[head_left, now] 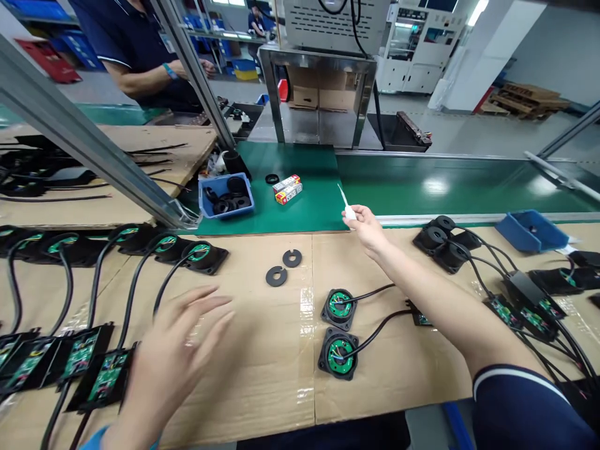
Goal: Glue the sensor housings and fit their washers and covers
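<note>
White pointed tube (347,207) in right hand (367,228), left hand (173,350) empty above brown cardboard (267,381).

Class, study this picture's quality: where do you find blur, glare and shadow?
Head view: the left hand looks softly blurred; head view: bright glare patches the green surface, and clear tape glints; head view: a soft shadow falls on the cardboard beside the left hand.

Grey floor (497,137) surrounds a white pillar (492,56) (wooden pallets (529,103) beside it), a bright strip light (477,12) glowing above.
</note>
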Demonstrator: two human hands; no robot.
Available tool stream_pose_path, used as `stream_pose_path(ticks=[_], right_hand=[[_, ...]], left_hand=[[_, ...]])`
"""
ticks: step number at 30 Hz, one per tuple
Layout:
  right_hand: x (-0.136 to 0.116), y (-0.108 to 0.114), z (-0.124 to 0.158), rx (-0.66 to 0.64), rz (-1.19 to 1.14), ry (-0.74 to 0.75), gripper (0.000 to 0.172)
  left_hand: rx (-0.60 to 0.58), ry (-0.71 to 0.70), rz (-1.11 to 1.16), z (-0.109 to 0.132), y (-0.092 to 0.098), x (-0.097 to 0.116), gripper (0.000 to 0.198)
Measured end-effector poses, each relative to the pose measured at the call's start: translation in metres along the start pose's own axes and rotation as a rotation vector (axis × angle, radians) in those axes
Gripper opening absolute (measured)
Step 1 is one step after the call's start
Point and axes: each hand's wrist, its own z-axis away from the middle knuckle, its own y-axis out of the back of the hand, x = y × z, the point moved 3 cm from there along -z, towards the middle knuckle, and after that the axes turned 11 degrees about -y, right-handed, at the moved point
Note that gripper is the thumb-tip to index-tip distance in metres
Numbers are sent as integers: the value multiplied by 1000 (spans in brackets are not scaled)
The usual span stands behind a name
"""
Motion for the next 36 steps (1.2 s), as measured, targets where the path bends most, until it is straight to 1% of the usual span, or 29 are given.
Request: stream_pose_path(ticks=[1,3,4,5,7,10,13,15,17,19,20,21,22,23,24,25,26,27,28,29,30,31,33,36], right_hand=[[0,-11,-11,-13,36,13,29],[2,-30,-31,-36,106,41,31],[3,-38,-39,-46,141,54,32],[4,-44,-46,-53,175,67,33],[6,-53,-57,-58,241,93,34],[10,-56,-66,-52,335,128,33],[12,-55,-68,-33,404,145,47],[11,-55,-70,-22,433,144,53],[8,-54,-72,-12,451,140,59],[2,-48,-68,14,460,145,72],[-2,-42,-61,44,458,163,79],[-7,-33,-48,74,450,195,82],[-12,-22,-30,100,437,243,79],[-16,-10,-7,114,414,304,69],[-20,2,21,62,394,365,53],[-22,13,52,-23,394,407,37],[-23,24,84,-106,433,432,24],[-21,33,115,-193,506,448,18],[-17,40,143,-299,611,460,17],[-12,46,167,-360,720,491,20],[-7,51,186,-382,825,522,25],[0,53,199,-388,913,529,27],[13,55,213,-340,1007,536,30],[23,55,218,-245,952,586,30]], left_hand=[[-67,-32,-14,-10,-18,-5,17],[-192,-47,6,-29,-51,-14,29],[-230,-50,17,-36,-64,-17,34],[-258,-45,22,-41,-74,-20,36],[-286,-38,21,-44,-87,-25,38],[-322,-30,36,-38,-95,-28,38],[-335,-11,71,-34,-94,-21,34],[-305,45,143,-34,-89,-8,31],[-273,98,281,-33,-82,12,27],[-285,63,475,-27,-79,38,29],[-302,21,568,-22,-79,51,32],[-315,-22,647,-17,-80,64,38],[-329,-49,707,-11,-82,74,46],[-346,-58,749,-6,-85,83,52],[-364,-55,773,-1,-89,90,53],[-382,-51,789,3,-93,95,50],[-403,-50,804,6,-98,100,46],[-421,-52,816,8,-101,104,42],[-431,-53,825,10,-104,107,39],[-427,-49,828,11,-106,110,38],[-412,-36,822,12,-108,112,38],[-389,-18,808,13,-109,115,38],[-323,26,755,17,-110,120,40],[-239,70,675,22,-111,127,39]])
